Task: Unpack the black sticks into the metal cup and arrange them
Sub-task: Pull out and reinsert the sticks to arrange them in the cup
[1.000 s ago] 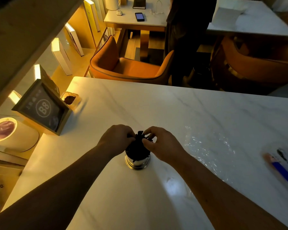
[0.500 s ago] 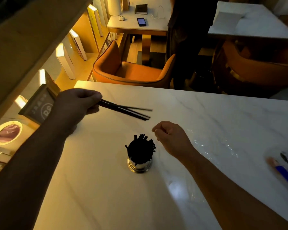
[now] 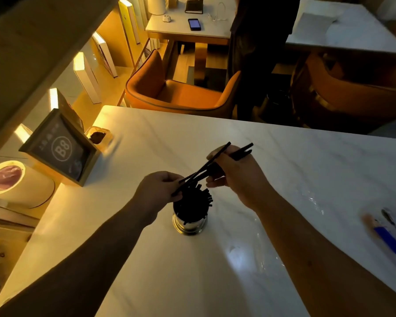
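Centre of frame: short shiny round metal cup (image 3: 189,223) on white marble table (image 3: 295,170), already packed w/ thin black sticks (image 3: 198,197); left hand (image 3: 158,191) & right hand (image 3: 236,172) both pinch a loose bundle of black sticks (image 3: 217,161) slanting above it; step looks like loading; next: tip bundle upright, lower ends into cup.

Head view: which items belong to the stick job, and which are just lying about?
Job:
- metal cup
- black sticks held by both hands
- left hand
- right hand

Lying about:
- framed B8 sign
- blue pen
- orange chair
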Available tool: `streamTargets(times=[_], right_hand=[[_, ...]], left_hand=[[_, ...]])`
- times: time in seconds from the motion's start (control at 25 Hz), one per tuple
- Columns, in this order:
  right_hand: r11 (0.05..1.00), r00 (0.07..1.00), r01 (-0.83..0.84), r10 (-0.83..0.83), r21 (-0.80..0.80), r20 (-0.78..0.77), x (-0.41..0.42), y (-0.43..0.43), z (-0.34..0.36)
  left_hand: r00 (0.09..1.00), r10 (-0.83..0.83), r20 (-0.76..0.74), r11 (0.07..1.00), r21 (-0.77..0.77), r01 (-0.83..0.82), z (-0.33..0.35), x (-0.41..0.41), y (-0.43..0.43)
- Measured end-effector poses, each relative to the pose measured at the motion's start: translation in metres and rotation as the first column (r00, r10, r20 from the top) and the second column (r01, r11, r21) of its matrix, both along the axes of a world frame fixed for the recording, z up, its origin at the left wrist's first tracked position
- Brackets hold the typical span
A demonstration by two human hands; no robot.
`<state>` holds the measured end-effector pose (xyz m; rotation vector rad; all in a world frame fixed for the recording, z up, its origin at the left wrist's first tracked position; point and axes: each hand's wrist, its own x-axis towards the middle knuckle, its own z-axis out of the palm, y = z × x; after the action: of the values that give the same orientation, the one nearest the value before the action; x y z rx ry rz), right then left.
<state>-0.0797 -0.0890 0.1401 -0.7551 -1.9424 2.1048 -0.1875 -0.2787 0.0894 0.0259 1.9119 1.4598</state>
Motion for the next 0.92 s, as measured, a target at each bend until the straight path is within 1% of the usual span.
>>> streamTargets(times=[0.04,0.08,0.16,0.2,0.28,0.32,0.36,0.44,0.52,0.56,0.64,0.68,0.72,0.76,0.84,0.88,0.92], right_hand=[[1.0,1.0,-0.02,0.02,0.002,0.018,0.001,-0.005,-0.003],[1.0,0.999,-0.004,0.004,0.004,0.048,0.0,-0.01,-0.008],[0.996,0.991,0.083,-0.078,-0.039,0.112,-0.001,-0.019,-0.017],[0.99,0.984,0.123,-0.112,-0.072,0.135,-0.001,-0.021,-0.02],[0.981,0.975,0.164,-0.146,-0.102,0.166,0.0,-0.021,-0.023],[0.982,0.974,0.167,-0.151,-0.087,0.166,0.002,-0.018,-0.024],[0.985,0.976,0.162,-0.152,-0.053,0.157,0.005,-0.014,-0.025],[0.99,0.982,0.139,-0.138,0.005,0.13,0.01,-0.007,-0.028],[0.997,0.989,0.076,-0.075,-0.005,0.131,0.012,-0.006,-0.032],[1.0,0.989,0.017,-0.015,-0.007,0.146,0.013,-0.008,-0.035],[0.987,0.976,-0.132,0.115,0.087,0.183,0.014,-0.011,-0.04],[0.972,0.969,-0.186,0.158,0.144,0.188,0.015,-0.011,-0.041],[0.959,0.969,-0.204,0.169,0.195,0.183,0.017,-0.008,-0.042],[0.952,0.974,-0.186,0.147,0.243,0.171,0.019,-0.004,-0.043],[0.92,0.987,-0.078,0.017,0.384,0.16,0.025,0.006,-0.049],[0.879,0.983,-0.019,-0.071,0.477,0.171,0.029,0.01,-0.054],[0.828,0.967,0.003,-0.144,0.56,0.208,0.035,0.011,-0.062]], left_hand=[[0.999,0.008,-0.033,0.999,-0.038,-0.009,-0.003,0.003,0.003],[0.997,0.012,-0.082,0.997,-0.078,-0.019,-0.007,0.007,0.007],[0.982,-0.003,-0.19,0.988,-0.154,-0.026,-0.013,0.014,0.013],[0.975,0.003,-0.221,0.985,-0.17,-0.041,-0.015,0.016,0.016],[0.975,0.052,-0.215,0.985,-0.149,-0.085,-0.018,0.018,0.021],[0.975,0.073,-0.208,0.986,-0.134,-0.103,-0.017,0.018,0.022],[0.972,0.08,-0.221,0.986,-0.129,-0.111,-0.017,0.017,0.023],[0.952,0.059,-0.299,0.982,-0.154,-0.109,-0.016,0.014,0.021],[0.928,-0.004,-0.373,0.975,-0.207,-0.079,-0.015,0.012,0.016],[0.919,-0.052,-0.391,0.971,-0.233,-0.044,-0.014,0.011,0.014],[0.885,-0.191,-0.424,0.951,-0.302,0.061,-0.013,0.012,0.01],[0.848,-0.275,-0.452,0.929,-0.351,0.115,-0.013,0.012,0.009],[0.8,-0.352,-0.485,0.905,-0.396,0.158,-0.012,0.011,0.008],[0.753,-0.414,-0.512,0.882,-0.43,0.192,-0.012,0.01,0.007],[0.693,-0.482,-0.536,0.852,-0.47,0.229,-0.012,0.006,0.005],[0.678,-0.499,-0.539,0.842,-0.488,0.232,-0.012,0.004,0.005],[0.667,-0.516,-0.538,0.828,-0.512,0.229,-0.013,0.002,0.004]])
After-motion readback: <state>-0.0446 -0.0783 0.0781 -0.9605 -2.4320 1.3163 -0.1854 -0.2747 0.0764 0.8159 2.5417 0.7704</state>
